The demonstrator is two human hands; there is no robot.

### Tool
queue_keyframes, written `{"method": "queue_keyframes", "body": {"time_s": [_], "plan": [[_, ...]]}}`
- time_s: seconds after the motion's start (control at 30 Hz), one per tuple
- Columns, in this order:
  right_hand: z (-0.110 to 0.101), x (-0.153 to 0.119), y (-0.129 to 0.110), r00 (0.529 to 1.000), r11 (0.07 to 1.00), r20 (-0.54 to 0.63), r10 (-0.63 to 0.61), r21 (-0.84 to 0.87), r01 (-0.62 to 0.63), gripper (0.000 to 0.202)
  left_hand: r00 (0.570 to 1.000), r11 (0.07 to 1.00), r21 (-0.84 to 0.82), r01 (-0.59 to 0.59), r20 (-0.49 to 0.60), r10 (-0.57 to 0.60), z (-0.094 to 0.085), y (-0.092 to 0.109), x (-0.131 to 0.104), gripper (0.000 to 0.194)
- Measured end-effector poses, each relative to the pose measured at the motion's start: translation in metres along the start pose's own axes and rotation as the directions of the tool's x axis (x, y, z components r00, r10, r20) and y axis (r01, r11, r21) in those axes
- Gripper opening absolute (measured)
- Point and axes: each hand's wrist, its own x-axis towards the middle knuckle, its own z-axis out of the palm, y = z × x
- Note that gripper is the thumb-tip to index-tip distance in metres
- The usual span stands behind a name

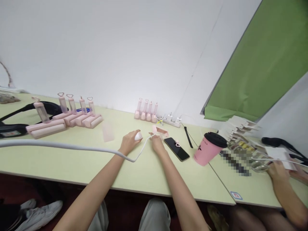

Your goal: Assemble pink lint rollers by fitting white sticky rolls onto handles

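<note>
My left hand (129, 141) is closed around a small white cylindrical piece (138, 136), whose pale end shows beyond the fingers. Just to its right, my right hand (157, 141) has its fingers curled at a pink open plastic casing (161, 131); part of the grip is hidden behind the hand. A white cable (72, 146) crosses the view from the left and rises towards my right hand. Right of that hand lies a black phone (176, 149) with a pink ring on it. A flat pale pink sheet (108, 132) rests left of my left hand.
Pink devices with clear tubes (83, 117) lie at left, and several similar ones (146, 115) stand by the wall. A power strip (172, 122), black strap (188, 137) and pink lidded cup (209, 148) are rightward. Another person's hand (279, 171) works at far right.
</note>
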Motion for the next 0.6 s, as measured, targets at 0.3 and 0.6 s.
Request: {"method": "queue_keyframes", "body": {"time_s": [0.3,0.6], "plan": [[0.037,0.000,-0.022,0.990,0.882,-0.009,0.137,0.457,-0.118,0.039,0.977,0.981,0.054,-0.188,0.114,0.181,0.014,-0.001,0.003,0.059],[0.031,-0.010,-0.011,0.987,0.811,0.151,-0.052,0.584,-0.046,0.042,0.967,0.972,-0.107,-0.207,0.131,0.220,0.028,-0.015,0.002,0.076]]}}
